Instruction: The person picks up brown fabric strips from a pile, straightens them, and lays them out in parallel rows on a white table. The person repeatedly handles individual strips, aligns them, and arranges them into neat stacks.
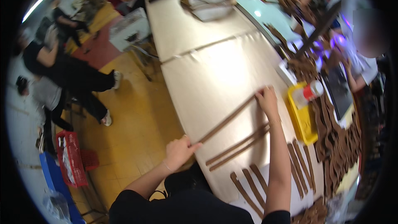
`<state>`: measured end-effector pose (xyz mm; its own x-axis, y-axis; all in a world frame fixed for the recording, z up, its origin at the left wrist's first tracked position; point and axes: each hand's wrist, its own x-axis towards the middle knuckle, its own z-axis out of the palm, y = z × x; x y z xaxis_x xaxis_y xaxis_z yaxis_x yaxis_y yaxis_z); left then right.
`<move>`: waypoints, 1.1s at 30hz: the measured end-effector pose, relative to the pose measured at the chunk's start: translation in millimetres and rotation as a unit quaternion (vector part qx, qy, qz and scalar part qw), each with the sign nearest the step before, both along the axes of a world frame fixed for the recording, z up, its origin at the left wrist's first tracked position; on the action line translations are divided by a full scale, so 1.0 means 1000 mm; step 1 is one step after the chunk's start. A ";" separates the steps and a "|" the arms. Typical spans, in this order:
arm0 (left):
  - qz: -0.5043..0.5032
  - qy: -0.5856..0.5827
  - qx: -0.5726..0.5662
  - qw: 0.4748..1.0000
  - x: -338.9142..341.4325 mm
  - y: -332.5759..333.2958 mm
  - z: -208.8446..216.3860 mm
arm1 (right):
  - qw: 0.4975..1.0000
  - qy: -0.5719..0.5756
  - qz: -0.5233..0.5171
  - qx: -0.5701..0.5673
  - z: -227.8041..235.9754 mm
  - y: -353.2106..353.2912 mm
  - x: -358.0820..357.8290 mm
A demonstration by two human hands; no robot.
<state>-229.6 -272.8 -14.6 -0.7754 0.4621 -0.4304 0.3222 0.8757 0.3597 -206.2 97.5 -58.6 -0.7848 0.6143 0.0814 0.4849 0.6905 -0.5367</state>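
A long brown strip [228, 118], leather-like, stretches between my two hands above the pale table [199, 87]. My left hand [178, 152] pinches its near end at the table's left edge. At the far end, my right hand [267, 99] grips it between thumb and fingers. Two similar strips [232, 148] lie side by side on the table just below, partly behind my right forearm. Closer to me, several short brown strips [248, 187] rest on a white sheet [286, 195], with more strips [302, 168] right of my forearm.
A yellow tray [306, 129] holds a clear bottle [309, 93] with a red label. Wavy brown strips [338, 153] pile up at the right. Grey-brown pieces [211, 2] sit at the table's far end. Co-workers stand across the right side; people and a red crate [72, 157] are left.
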 end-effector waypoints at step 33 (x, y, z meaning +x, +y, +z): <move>-0.056 0.104 0.148 0.982 -0.018 0.031 -0.012 | 0.996 0.092 -0.004 0.007 0.079 -0.001 0.133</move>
<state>-248.0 -242.1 -26.7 -0.7701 0.6298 -0.1011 0.5037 0.6977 0.5095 -73.5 96.8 20.7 -0.7509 0.6185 0.2313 0.3853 0.6948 -0.6073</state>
